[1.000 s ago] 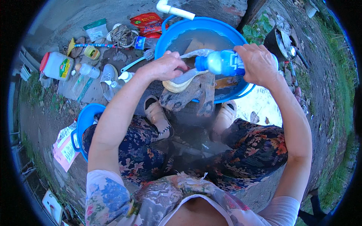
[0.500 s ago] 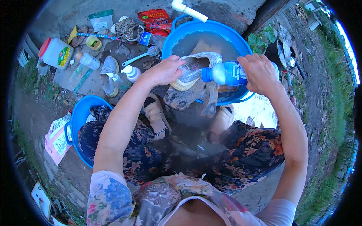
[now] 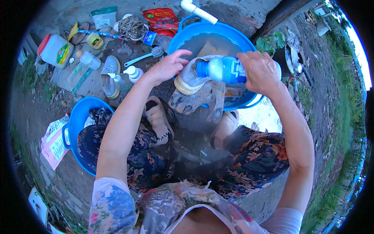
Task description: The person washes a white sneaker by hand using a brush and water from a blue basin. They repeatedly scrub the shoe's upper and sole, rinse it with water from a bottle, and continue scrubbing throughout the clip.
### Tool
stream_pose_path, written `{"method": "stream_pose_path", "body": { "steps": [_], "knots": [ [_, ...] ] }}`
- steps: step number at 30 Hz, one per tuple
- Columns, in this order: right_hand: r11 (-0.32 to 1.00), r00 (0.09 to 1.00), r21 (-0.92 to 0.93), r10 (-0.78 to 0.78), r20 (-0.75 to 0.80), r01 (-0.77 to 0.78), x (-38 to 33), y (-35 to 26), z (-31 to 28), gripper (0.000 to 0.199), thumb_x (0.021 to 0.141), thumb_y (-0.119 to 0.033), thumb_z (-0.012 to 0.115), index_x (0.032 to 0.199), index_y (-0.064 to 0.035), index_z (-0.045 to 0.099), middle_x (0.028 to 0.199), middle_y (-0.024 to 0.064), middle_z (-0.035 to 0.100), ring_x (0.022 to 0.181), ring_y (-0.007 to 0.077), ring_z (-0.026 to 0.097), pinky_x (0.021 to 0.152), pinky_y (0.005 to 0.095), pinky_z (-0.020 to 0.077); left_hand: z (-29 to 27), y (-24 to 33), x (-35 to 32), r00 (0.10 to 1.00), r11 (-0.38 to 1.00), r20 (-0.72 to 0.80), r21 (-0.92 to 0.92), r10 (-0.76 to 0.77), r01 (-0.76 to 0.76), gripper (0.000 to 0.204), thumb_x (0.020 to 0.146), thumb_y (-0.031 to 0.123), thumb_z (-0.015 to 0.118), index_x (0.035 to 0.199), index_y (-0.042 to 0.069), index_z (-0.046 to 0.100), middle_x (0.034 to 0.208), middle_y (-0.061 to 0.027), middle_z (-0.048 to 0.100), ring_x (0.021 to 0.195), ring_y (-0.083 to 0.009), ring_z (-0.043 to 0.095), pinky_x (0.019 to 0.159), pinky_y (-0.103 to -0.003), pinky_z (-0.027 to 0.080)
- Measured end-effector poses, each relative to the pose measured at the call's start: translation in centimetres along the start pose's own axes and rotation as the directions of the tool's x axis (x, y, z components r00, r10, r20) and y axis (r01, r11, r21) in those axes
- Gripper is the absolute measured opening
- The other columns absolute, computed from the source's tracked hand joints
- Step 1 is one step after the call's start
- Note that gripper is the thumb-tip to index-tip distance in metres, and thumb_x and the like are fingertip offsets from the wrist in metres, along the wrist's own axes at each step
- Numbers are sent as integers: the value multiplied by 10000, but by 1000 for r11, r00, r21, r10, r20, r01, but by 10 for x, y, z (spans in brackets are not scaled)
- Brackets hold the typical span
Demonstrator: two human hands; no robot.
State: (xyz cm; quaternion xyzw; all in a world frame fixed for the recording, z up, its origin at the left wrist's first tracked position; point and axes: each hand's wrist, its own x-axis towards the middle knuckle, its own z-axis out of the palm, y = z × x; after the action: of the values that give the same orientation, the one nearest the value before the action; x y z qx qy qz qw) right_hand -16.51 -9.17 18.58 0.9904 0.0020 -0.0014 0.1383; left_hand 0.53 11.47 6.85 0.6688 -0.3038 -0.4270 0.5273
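My right hand (image 3: 260,72) is wrapped round a bottle with blue cap and label (image 3: 224,70). The bottle lies nearly level, its cap end pointing left over a light grey shoe (image 3: 189,80) with a yellowed sole. That shoe rests on a wooden board (image 3: 185,103) that slants out over the near rim of a large blue basin (image 3: 255,43) of cloudy water. Beside the shoe's left edge, my left hand (image 3: 167,68) has its fingers apart and nothing visible in it; its thumb side is partly hidden.
Left of the basin lie a scrub brush (image 3: 146,56), a white pump bottle (image 3: 133,73), a matching grey shoe (image 3: 110,76) and a red-lidded tub (image 3: 55,50). A smaller blue bucket (image 3: 83,117) stands by my left knee. A white pipe (image 3: 200,12) juts over the basin.
The left hand has let go of the shoe's edge, its fingers spreading. The bottle has moved left, so its cap is now over the shoe.
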Motion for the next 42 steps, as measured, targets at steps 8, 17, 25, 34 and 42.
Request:
{"method": "stream_pose_path", "body": {
  "steps": [8, 17, 25, 34, 42],
  "knots": [
    [999, 988, -4, 38, 148, -38, 15, -6, -5, 527, 593, -31, 706, 1101, -76, 574, 935, 107, 622, 929, 292, 595, 842, 398, 451, -13, -15, -8, 995, 996, 71, -51, -71, 75, 467, 834, 1, 448, 1300, -15, 475, 1260, -131, 536, 1175, -197, 504, 1008, -324, 380],
    [998, 994, -59, 12, 108, -6, 13, -3, -1, 334, 632, -89, 716, 939, -71, 586, 909, 98, 629, 914, 273, 612, 810, 387, 466, -7, -13, -14, 977, 999, 210, 0, -39, 39, 739, 761, 68, 660, 1422, 71, 329, 1378, -100, 436, 1259, -208, 426, 1073, -335, 318],
    [989, 987, 38, 138, 80, -141, -4, 17, 4, 386, 646, -66, 686, 1018, -56, 582, 908, 120, 625, 948, 295, 607, 835, 404, 461, 29, -31, -20, 945, 803, 13, 524, 326, -284, 459, 772, 152, 689, 1213, 96, 574, 1335, -252, 421, 1186, -370, 470, 1007, -385, 388],
    [979, 980, -123, 175, 94, -163, -1, 14, 2, 381, 630, -82, 710, 986, -67, 576, 921, 107, 623, 931, 271, 602, 809, 389, 461, 69, -13, -42, 898, 438, -18, 877, 440, -197, 251, 787, 60, 622, 1037, 66, 652, 1320, -95, 492, 1176, -382, 480, 997, -439, 406],
    [969, 956, -52, 248, 158, -243, -6, 35, 15, 315, 666, -109, 694, 953, -67, 570, 942, 130, 631, 949, 286, 611, 842, 406, 459, 62, -23, -38, 882, 467, -26, 856, 470, -223, 228, 795, 80, 609, 1020, 78, 649, 1265, -61, 539, 1192, -370, 473, 986, -471, 398]
  ]
}}
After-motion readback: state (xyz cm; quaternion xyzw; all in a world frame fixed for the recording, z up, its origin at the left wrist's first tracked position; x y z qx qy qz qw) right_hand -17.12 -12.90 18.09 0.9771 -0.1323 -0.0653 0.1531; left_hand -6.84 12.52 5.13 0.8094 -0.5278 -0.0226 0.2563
